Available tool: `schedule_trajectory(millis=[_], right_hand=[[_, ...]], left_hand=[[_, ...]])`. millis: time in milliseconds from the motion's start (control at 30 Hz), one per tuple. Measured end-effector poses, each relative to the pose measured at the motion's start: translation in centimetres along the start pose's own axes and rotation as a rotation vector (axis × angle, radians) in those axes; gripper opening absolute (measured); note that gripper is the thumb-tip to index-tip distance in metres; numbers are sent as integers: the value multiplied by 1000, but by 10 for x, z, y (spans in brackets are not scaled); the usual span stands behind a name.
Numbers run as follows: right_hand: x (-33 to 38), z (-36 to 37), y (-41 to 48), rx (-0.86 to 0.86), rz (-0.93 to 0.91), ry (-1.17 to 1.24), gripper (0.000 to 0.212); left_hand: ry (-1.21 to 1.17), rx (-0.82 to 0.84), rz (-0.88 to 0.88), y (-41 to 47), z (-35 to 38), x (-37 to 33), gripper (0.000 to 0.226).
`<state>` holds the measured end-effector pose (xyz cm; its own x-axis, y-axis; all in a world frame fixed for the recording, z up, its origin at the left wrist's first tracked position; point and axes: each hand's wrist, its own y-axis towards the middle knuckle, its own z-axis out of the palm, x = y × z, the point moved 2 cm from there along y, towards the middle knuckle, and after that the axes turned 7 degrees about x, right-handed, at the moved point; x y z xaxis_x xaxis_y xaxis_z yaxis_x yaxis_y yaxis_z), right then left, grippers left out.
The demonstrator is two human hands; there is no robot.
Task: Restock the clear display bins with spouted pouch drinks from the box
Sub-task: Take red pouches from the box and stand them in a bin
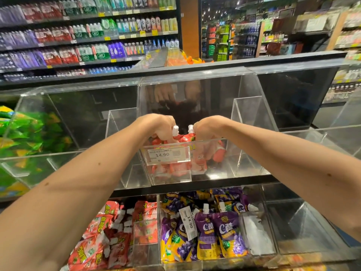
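Your left hand (163, 127) and right hand (207, 130) dip over the front wall of the middle bin (220, 170), each with fingers curled round red pouches (182, 138) just under the white caps. The pouches stand inside that bin, behind the price tag (169, 155); purple pouches (214, 229) fill the bin below

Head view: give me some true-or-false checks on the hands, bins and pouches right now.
1. Both the left hand and right hand grip red pouches at the middle upper bin. True.
2. That bin's price tag reads 14.90. True.
3. The purple pouches lie in an upper bin. False: they are in a lower bin.
4. The green packs fill the upper right bin. False: they are on the left; that bin looks empty.
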<state>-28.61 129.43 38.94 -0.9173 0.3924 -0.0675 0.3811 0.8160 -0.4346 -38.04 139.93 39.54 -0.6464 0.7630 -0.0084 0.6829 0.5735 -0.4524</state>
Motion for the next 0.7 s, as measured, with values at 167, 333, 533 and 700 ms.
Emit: schedule_trajectory(millis=[167,333,533,700], right_hand=[[-18,0,5,88,-23,66,30],[-16,2,11,55,-16,38,27],[-13,2,3,56,22,109,25],[-19,-6,-26,-230,24,266,33]], left_hand=[[-126,155,24,-1,-7,2,15],[8,-80,-42,-2,0,-10,37],[15,-183,-21,-11,8,-8,60],[-311,-342,113,-43,2,-6,55]])
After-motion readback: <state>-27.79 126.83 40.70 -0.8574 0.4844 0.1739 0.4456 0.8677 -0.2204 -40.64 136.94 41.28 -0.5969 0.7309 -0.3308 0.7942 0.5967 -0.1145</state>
